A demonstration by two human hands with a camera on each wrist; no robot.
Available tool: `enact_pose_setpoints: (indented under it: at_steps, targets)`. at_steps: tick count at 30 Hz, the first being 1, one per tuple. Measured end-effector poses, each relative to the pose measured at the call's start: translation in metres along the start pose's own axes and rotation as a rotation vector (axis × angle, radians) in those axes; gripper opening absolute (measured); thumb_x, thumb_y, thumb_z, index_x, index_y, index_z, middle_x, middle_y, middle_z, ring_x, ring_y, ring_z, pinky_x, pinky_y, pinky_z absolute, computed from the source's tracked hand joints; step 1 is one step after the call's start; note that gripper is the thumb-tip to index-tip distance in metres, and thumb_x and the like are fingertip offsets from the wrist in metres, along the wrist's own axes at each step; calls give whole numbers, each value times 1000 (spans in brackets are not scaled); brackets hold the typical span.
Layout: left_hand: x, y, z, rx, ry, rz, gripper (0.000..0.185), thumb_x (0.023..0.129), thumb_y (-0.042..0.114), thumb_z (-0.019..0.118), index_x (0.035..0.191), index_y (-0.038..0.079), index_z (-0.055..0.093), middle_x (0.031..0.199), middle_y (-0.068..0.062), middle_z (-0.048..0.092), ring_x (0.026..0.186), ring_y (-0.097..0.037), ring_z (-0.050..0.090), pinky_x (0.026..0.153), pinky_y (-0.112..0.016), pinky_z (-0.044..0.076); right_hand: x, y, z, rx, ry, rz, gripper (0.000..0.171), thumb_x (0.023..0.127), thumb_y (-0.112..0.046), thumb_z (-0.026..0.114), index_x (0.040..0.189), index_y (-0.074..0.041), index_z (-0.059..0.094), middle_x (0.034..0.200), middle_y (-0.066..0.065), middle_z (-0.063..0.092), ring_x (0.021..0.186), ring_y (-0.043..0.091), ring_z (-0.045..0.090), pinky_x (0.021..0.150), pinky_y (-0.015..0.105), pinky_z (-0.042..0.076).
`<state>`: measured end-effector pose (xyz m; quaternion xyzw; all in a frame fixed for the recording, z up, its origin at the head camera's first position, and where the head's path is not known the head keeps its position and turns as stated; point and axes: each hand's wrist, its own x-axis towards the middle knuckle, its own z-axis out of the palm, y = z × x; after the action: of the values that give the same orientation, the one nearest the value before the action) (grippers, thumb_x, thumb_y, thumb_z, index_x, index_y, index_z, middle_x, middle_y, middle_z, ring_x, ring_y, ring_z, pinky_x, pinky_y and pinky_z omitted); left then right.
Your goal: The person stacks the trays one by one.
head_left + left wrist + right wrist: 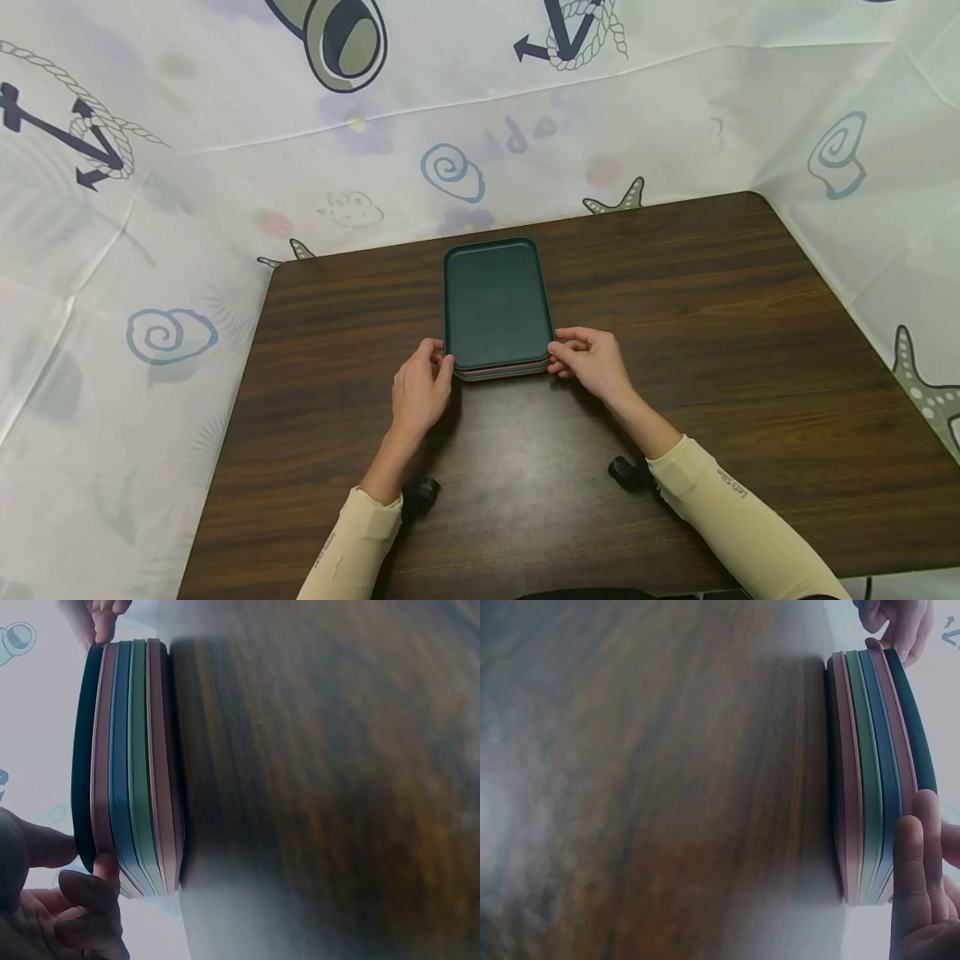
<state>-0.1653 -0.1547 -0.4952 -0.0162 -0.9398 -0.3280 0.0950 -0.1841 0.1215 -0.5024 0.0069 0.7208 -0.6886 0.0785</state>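
Observation:
A dark green rectangular tray [497, 304] lies on top of a stack of same-shaped trays, its long side pointing away from me. Beneath it, the left wrist view shows a pink tray [102, 765], a blue tray [120, 772], a green tray [139, 750] and another pink tray [160, 750]. My left hand [420, 390] pinches the dark green tray at its near left corner, thumb at the upper rim and a fingertip at its lower edge. At the near right corner my right hand [597, 364] pinches the same tray.
The stack stands on a dark brown wood-grain table [712, 333], towards its far edge. A white printed sheet [525, 125] hangs behind and at both sides. Black wrist devices [420, 497] sit at the cuffs of my pale yellow sleeves [352, 542].

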Motion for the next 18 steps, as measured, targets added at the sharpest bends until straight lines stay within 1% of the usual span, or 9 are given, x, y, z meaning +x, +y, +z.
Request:
enact_pose_setpoints:
  at_steps: [5, 8, 11, 15, 18]
  targets:
    - [0, -2, 1, 0, 6, 3, 22, 96, 21, 62, 114, 8, 64, 88, -2, 65, 56, -16, 47, 56, -37, 41, -1, 0, 0, -10, 16, -8, 36, 90, -7, 71, 121, 9, 62, 84, 21, 71, 67, 25, 72, 63, 37, 57]
    - [0, -3, 2, -1, 8, 5, 22, 96, 21, 62, 114, 8, 64, 87, -2, 65, 55, -16, 47, 55, -37, 41, -1, 1, -1, -16, 19, -13, 35, 90, -7, 71, 120, 8, 63, 84, 21, 71, 68, 29, 72, 63, 39, 57]
    - [0, -3, 2, -3, 11, 12, 23, 96, 21, 62, 114, 7, 64, 87, -2, 65, 55, -15, 46, 55, -36, 40, 0, 2, -1, -23, 16, -17, 35, 90, -8, 71, 120, 8, 63, 84, 21, 71, 69, 30, 72, 63, 39, 57]
    - [-1, -2, 0, 0, 9, 29, 24, 96, 22, 62, 115, 7, 64, 86, -1, 65, 53, -14, 46, 52, -35, 40, 0, 3, 0, -27, 17, -20, 36, 90, -8, 71, 121, 8, 63, 84, 20, 71, 68, 27, 72, 62, 37, 57]
    - [-2, -2, -2, 22, -4, 36, 27, 96, 24, 62, 118, 8, 64, 85, 1, 65, 51, -13, 45, 49, -34, 38, 0, 3, 0, -25, 17, -19, 37, 90, -9, 71, 121, 8, 62, 84, 20, 71, 67, 25, 72, 61, 35, 57]
